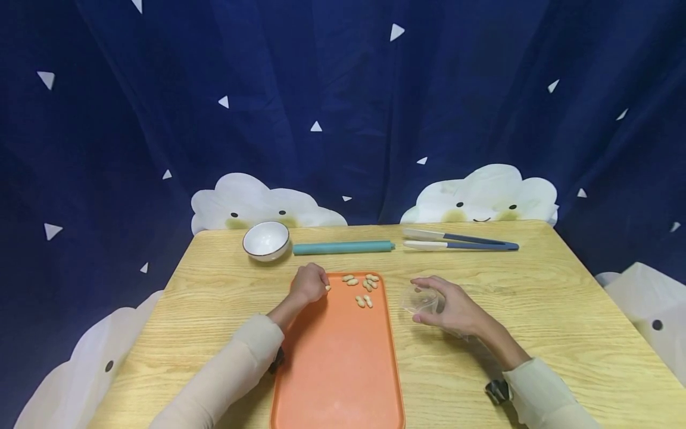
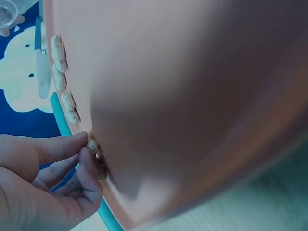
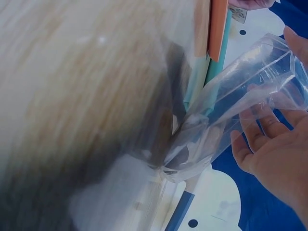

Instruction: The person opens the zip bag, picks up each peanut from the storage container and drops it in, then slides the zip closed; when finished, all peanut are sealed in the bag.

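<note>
While the left hand (image 1: 310, 283) pinches a peanut (image 2: 92, 146), orange tray (image 1: 337, 363) beneath, the right hand (image 1: 452, 307) curls round a clear bag (image 1: 420, 301)

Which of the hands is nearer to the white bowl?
Left. The left hand is in front of the white bowl and slightly right; the right hand is farther right, past the orange tray.
</note>
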{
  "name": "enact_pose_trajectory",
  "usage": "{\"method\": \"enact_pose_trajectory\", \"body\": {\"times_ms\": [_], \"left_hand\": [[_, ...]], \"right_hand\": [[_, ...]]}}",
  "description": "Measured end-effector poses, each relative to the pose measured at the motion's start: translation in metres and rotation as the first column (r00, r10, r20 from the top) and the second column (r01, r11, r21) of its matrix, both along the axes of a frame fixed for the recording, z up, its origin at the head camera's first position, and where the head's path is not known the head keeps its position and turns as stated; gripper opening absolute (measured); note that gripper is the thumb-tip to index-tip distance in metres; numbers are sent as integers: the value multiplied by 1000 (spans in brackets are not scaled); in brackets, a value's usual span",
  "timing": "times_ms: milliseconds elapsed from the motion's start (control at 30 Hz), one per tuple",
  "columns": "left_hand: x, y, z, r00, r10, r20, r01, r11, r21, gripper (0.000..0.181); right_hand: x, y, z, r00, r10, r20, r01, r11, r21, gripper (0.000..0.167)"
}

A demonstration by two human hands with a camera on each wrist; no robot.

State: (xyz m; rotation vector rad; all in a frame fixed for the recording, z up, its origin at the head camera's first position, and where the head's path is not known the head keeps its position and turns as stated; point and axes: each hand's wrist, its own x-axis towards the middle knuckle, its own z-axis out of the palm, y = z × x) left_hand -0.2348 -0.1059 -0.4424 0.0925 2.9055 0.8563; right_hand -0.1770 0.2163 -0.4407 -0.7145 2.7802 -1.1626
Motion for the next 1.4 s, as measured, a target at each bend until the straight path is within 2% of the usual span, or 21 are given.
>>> {"method": "enact_pose_trajectory", "body": {"times_ms": [100,233,400,533,667,833,933,1167,1333,1400], "left_hand": [[1,-1,1,1000,2,4,-2,1000,14,8],[2,0,5,1000,-7,-25,8,998,57,7],[5,6,15,994,-64,-88,75,989,124,7],[11,15,26,989,-105,-102,122,977,175,6],[18,25,33,984,-154,-93,173,952,251,6],[27,40,35,967,-243,-72,254,923,289,6],[32,50,35,960,-273,-63,278,906,320,7],[43,74,31,949,-307,-73,304,828,470,9],[46,86,28,946,-309,-95,312,801,510,11],[47,90,27,941,-322,-99,327,797,508,11]], "right_hand": [[0,0,-1,1000,1,-12,-1,1000,4,66],[0,-1,-1,1000,-3,-9,3,1000,7,66],[0,-1,0,1000,3,-8,-3,1000,8,65],[0,-2,-1,1000,10,-16,-10,1000,5,64],[-1,-3,-1,1000,11,-18,-11,1000,5,63],[-1,-2,-2,1000,9,-14,-8,1000,8,63],[-1,-3,-2,1000,7,-14,-7,1000,6,63],[0,-4,-1,999,5,-36,-4,1000,4,64],[1,-5,0,999,2,-33,-2,1000,-1,65],[2,-6,1,1000,-1,-31,0,1000,-3,65]]}}
